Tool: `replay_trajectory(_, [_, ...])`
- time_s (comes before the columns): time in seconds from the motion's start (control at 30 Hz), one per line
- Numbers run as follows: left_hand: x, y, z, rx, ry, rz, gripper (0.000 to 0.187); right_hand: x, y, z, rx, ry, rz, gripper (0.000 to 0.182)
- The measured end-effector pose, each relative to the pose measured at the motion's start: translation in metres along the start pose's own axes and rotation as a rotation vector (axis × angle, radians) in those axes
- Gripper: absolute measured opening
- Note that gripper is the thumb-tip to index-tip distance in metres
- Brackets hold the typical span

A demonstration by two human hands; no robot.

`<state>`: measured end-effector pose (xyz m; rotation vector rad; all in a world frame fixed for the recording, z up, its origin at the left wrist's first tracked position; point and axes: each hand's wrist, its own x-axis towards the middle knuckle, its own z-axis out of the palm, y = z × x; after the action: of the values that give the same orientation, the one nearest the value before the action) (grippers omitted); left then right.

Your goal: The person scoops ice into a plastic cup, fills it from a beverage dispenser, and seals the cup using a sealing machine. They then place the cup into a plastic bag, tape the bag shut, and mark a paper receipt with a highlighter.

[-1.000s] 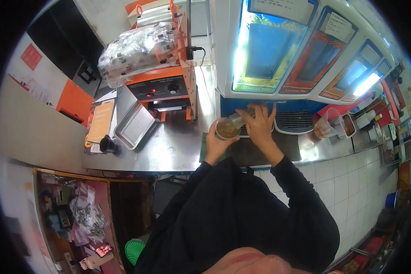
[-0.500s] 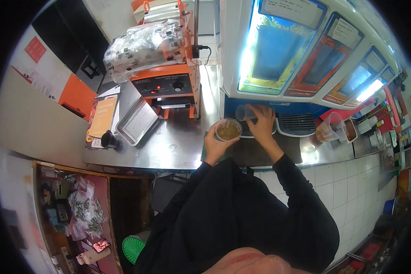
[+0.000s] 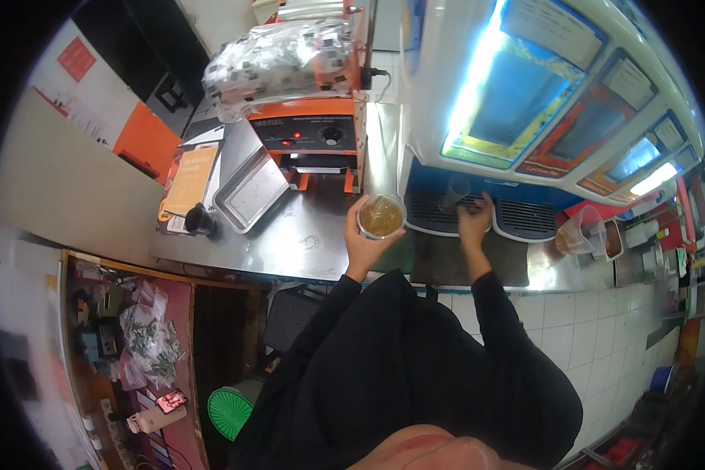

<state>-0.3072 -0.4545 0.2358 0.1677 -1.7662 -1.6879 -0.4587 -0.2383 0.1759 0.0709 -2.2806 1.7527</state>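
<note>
My left hand [image 3: 366, 241] is wrapped round a clear plastic cup [image 3: 382, 217] of yellow-brown drink, with what look like ice pieces in it. It is held above the front of the steel counter, left of the drip trays. A second clear cup [image 3: 456, 190] stands on the left drip tray [image 3: 427, 211], under the drink dispenser [image 3: 509, 94]. Close to this cup's lower right side is my right hand [image 3: 475, 223], its fingers apart and a little blurred. The cup's contents cannot be made out.
To the left stands an orange cup-sealing machine [image 3: 313, 141] with a roll of film on top. A metal tray [image 3: 247, 192] and a small black cup [image 3: 200, 220] are beside it. Clear pitchers [image 3: 583, 231] stand at the right. A dark mat [image 3: 470, 262] lies along the counter edge.
My right hand has set the clear cup down on the left drip tray and let go of it. My left hand still holds the drink cup. The view has shifted slightly.
</note>
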Motion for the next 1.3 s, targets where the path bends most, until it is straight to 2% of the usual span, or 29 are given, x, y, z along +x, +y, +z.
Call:
replay_trajectory(0.03, [0.001,-0.001,-0.003,0.001,0.016,0.002,0.09,-0.005,-0.012,-0.003,0.083,0.118,0.136,0.084])
replay_trajectory(0.07, [0.002,-0.003,-0.005,0.002,0.031,0.021,0.088,-0.015,-0.025,-0.004,0.056,-0.027,0.06,0.084])
replay_trajectory(0.1, [0.001,-0.005,-0.007,0.001,0.045,0.037,0.087,-0.028,-0.067,-0.002,0.026,-0.172,-0.015,0.084])
replay_trajectory(0.17, [0.001,-0.007,-0.008,-0.025,0.062,0.019,0.087,-0.052,-0.151,0.017,-0.235,-0.504,-0.469,0.094])
replay_trajectory(0.23, [0.0,-0.01,-0.011,-0.062,0.074,0.005,0.087,-0.065,-0.197,0.041,-0.358,-0.656,-0.665,0.104])
replay_trajectory(0.27, [0.001,-0.011,-0.013,-0.018,0.069,0.017,0.085,-0.068,-0.21,0.052,-0.37,-0.666,-0.681,0.104])
replay_trajectory(0.33, [0.004,-0.01,-0.016,0.024,0.1,0.041,0.082,-0.068,-0.231,0.071,-0.564,-0.902,-0.507,0.112])
replay_trajectory(0.37, [0.009,-0.009,-0.021,0.004,0.14,0.045,0.082,-0.066,-0.235,0.077,-0.588,-0.925,-0.537,0.112])
replay_trajectory(0.43, [0.019,0.003,-0.043,-0.028,-0.084,0.111,0.078,-0.06,-0.243,0.088,-0.598,-0.887,-0.571,0.112])
replay_trajectory(0.47, [0.026,-0.004,-0.052,-0.043,-0.041,0.114,0.078,-0.055,-0.249,0.093,-0.619,-0.914,-0.601,0.112])
replay_trajectory(0.53, [0.054,-0.041,-0.073,-0.321,0.112,-0.161,0.094,-0.047,-0.262,0.1,-0.516,-0.87,-0.615,0.109])
replay_trajectory(0.63, [0.094,-0.09,-0.103,-0.756,0.304,-0.564,0.126,-0.044,-0.293,0.124,-0.579,-0.867,-0.645,0.1])
replay_trajectory(0.67, [0.104,-0.093,-0.105,-0.777,0.333,-0.561,0.126,-0.038,-0.291,0.134,-0.507,-0.884,-0.706,0.089])
replay_trajectory(0.73, [0.121,-0.099,-0.101,-1.09,0.335,-0.619,0.135,-0.039,-0.298,0.154,-0.496,-0.903,-0.696,0.084])
replay_trajectory(0.8, [0.107,-0.128,-0.1,-1.09,0.379,-0.647,0.134,-0.046,-0.308,0.168,-0.425,-0.882,-0.641,0.073])
replay_trajectory(0.83, [0.099,-0.132,-0.1,-1.066,0.398,-0.685,0.134,-0.048,-0.309,0.176,-0.437,-0.899,-0.652,0.073])
replay_trajectory(0.87, [0.082,-0.135,-0.097,-0.989,0.543,-0.736,0.129,-0.05,-0.307,0.185,-0.418,-0.867,-0.648,0.071])
replay_trajectory(0.9, [0.064,-0.115,-0.099,-0.997,0.556,-0.738,0.129,-0.051,-0.304,0.193,-0.397,-0.832,-0.64,0.069])
replay_trajectory(0.97, [0.028,-0.065,-0.107,-1.077,0.859,-0.697,0.105,-0.054,-0.298,0.207,-0.408,-0.846,-0.653,0.069])
replay_trajectory(1.0, [0.005,-0.076,-0.112,-1.076,0.87,-0.701,0.105,-0.057,-0.294,0.214,-0.415,-0.846,-0.669,0.068])
replay_trajectory(1.07, [-0.038,-0.111,-0.127,-1.137,0.455,-0.647,0.105,-0.062,-0.282,0.228,-0.444,-0.847,-0.677,0.067])
replay_trajectory(1.2, [-0.048,-0.087,-0.136,-1.013,0.443,-0.687,0.109,-0.071,-0.25,0.249,-0.508,-0.853,-0.692,0.07])
replay_trajectory(1.23, [-0.053,-0.078,-0.14,-0.958,0.475,-0.75,0.107,-0.071,-0.238,0.252,-0.505,-0.861,-0.696,0.07])
replay_trajectory(1.3, [-0.062,-0.069,-0.147,-0.899,0.516,-0.807,0.105,-0.072,-0.215,0.261,-0.498,-0.845,-0.661,0.079])
